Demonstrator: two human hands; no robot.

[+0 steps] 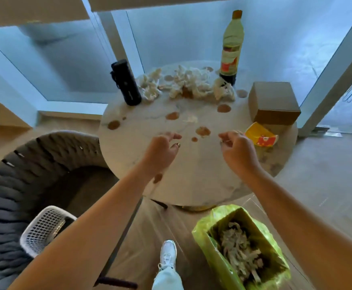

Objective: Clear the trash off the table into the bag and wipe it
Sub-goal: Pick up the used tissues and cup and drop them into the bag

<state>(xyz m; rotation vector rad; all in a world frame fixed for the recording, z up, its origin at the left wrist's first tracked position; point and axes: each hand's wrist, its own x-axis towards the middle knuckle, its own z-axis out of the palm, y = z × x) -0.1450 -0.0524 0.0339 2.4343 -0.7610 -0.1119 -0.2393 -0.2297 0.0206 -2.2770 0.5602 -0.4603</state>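
A round white marble table (pixel 202 174) carries several brown spill stains (pixel 172 115). Crumpled white tissues (pixel 188 83) lie heaped along its far edge. A yellow and red wrapper (pixel 261 135) rests at the right edge. My left hand (pixel 162 150) hovers over the table's middle, fingers loosely curled and apart, holding nothing. My right hand (pixel 236 149) hovers beside it to the right, fingers also curled and empty, just left of the wrapper. A green trash bag (pixel 204 239) lining a box stands on the floor below the table's near edge, with crumpled paper inside.
A black flask (pixel 126 83) stands at the table's far left, a tall bottle (pixel 230 49) at the far middle, a brown cardboard box (pixel 274 103) at the right. A grey woven chair (pixel 35 164) and a white mesh basket (pixel 43 229) stand at left. My shoe (pixel 167 254) is on the floor.
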